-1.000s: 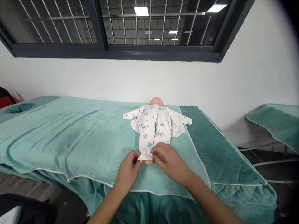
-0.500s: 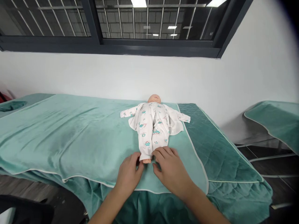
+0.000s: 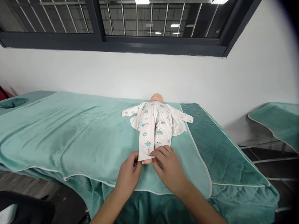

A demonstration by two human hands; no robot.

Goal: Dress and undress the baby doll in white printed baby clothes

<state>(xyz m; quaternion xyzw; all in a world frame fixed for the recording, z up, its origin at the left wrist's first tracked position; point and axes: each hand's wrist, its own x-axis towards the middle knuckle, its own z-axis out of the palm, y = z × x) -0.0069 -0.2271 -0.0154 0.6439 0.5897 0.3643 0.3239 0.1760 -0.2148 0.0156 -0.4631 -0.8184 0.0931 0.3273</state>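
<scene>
A baby doll (image 3: 157, 97) lies on its back with its head by the wall, in a white printed jacket (image 3: 178, 123) spread at the sides and matching trousers (image 3: 146, 133). My left hand (image 3: 129, 171) pinches the left edge of the trouser cuff on the left-hand leg. The opposite edge of that cuff is pinched by my right hand (image 3: 168, 169), which covers the end of the other leg. Between my hands the cuff is pulled wide and flat, and the doll's foot (image 3: 147, 161) shows just below it.
Beneath the doll lies a light green blanket (image 3: 93, 137) over a darker quilted bed cover (image 3: 224, 155). Behind stand a white wall (image 3: 116, 74) and a dark-framed window (image 3: 163, 45). A second green-covered surface (image 3: 277, 119) is at right; a dark chair (image 3: 25, 208) at lower left.
The cuff has been stretched wider and flatter between my hands. Both hands stay at the same leg end. The view has shifted slightly.
</scene>
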